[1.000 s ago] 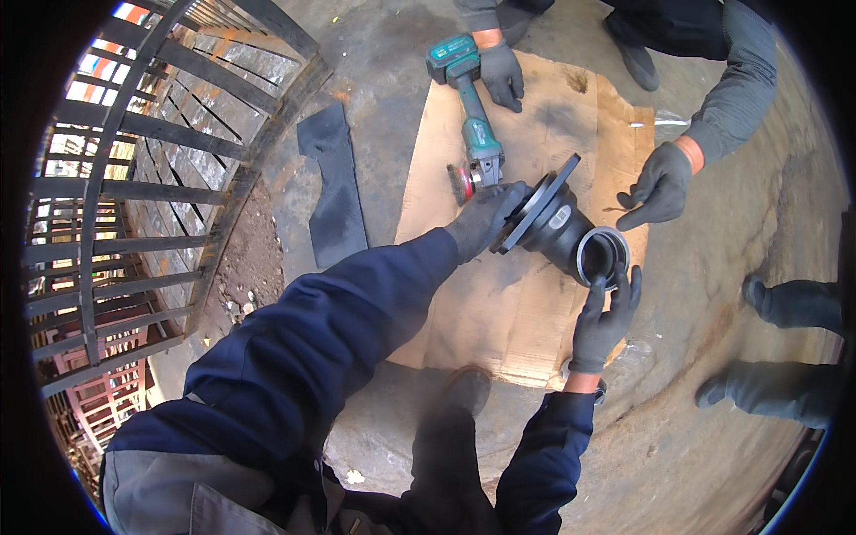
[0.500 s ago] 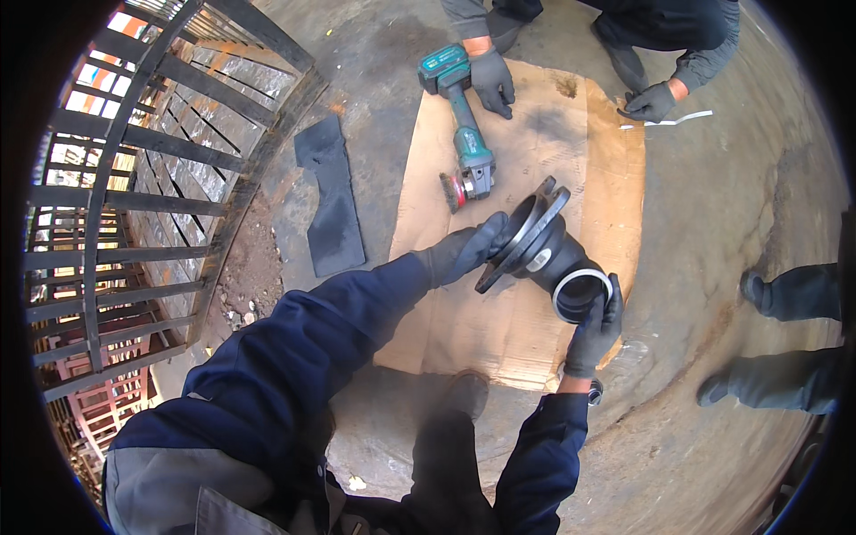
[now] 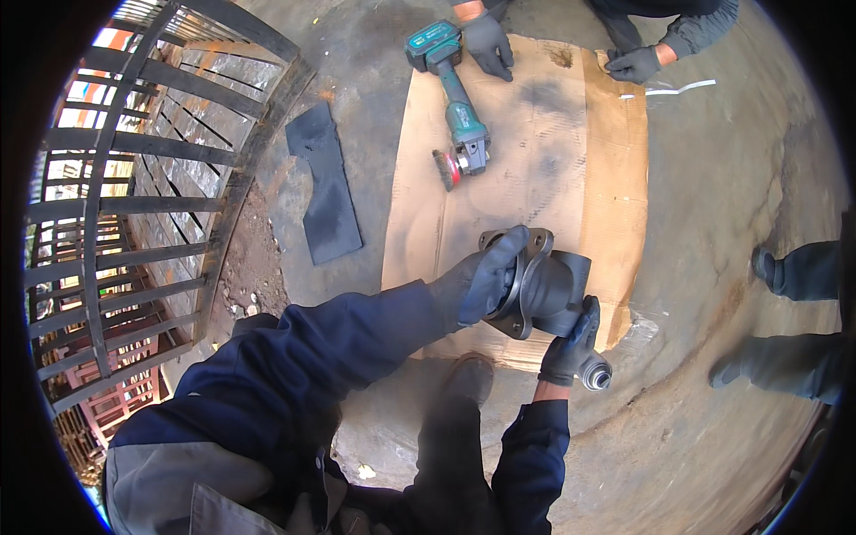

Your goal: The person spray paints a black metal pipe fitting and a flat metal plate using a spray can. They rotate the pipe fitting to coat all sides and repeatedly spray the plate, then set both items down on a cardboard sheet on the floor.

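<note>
Over the near part of a cardboard sheet (image 3: 499, 209), I hold a black flanged pipe fitting (image 3: 551, 290) up off the surface with both gloved hands. My left hand (image 3: 477, 283) is closed on the flange, its fingers at the flange opening. My right hand (image 3: 567, 349) grips the fitting from below at the other end; some of its fingers are hidden. Just beyond the right wrist, a small cylinder with a pale ringed top (image 3: 596, 374) shows, partly covered by the hand. A green cordless angle grinder (image 3: 464, 120) with a wire brush lies farther off on the cardboard.
Across from me, a co-worker's gloved hands (image 3: 487, 46) rest near the grinder and the far cardboard edge. A white strip (image 3: 670, 90) lies beside it. A dark mat piece (image 3: 328, 192) is on the floor at left, near a metal rack (image 3: 160, 138). Another person's legs (image 3: 802, 272) stand right.
My hands have turned the fitting; its bright-rimmed end no longer faces me and the flange stands more upright. It has also come slightly nearer. The view has shifted a little.
</note>
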Demonstrator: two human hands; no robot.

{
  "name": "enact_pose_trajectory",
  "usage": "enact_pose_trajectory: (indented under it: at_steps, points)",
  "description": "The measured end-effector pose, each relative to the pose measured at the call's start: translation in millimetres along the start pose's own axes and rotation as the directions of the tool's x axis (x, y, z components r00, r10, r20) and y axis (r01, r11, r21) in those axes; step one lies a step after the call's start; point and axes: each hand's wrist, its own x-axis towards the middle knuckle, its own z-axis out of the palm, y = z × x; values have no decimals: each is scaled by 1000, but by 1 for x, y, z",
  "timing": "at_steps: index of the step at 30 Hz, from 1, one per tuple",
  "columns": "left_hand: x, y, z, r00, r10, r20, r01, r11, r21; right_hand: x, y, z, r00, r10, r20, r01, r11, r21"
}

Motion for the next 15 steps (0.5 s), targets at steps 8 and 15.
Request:
enact_pose_trajectory:
  at_steps: [8,15]
  points:
    - [5,15,-7,993,107,-41,-103,989,104,-29,-17,36,998,-48,-44,47,998,-33]
    - [-18,37,-40,992,-18,-122,51,960,277,-45,7,61,970,-241,-7,212,867,-451]
